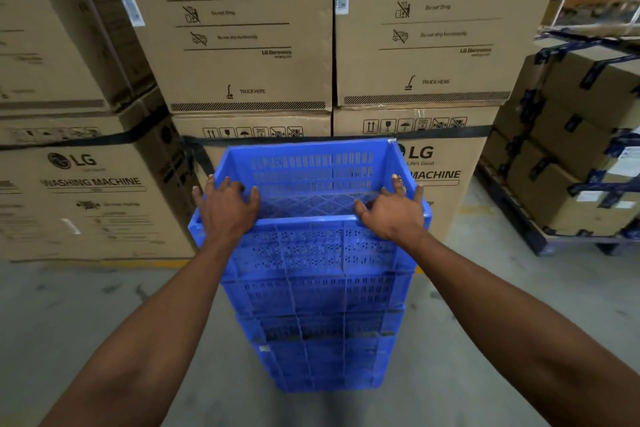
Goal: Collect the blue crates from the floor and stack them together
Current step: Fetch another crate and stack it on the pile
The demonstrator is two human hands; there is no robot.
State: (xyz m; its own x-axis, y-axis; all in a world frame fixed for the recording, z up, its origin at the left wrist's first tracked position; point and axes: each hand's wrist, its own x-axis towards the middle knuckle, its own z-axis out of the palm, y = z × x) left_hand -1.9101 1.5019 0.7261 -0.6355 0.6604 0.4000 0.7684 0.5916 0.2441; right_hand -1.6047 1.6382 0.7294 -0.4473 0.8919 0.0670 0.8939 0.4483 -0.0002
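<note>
Here, a stack of blue crates (311, 305) stands on the concrete floor (86, 315), w/ the top crate (311, 184) directly under both hands. Cardboard boxes (242, 28) wall it in behind; bare floor lies either side. Left hand (227, 210) & right hand (393, 210) rest spread on its near rim, thumbs hooked inside.

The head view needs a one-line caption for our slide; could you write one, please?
Both hands, left hand and right hand, grip the near rim of the top blue crate on a stack before cardboard boxes.
</note>
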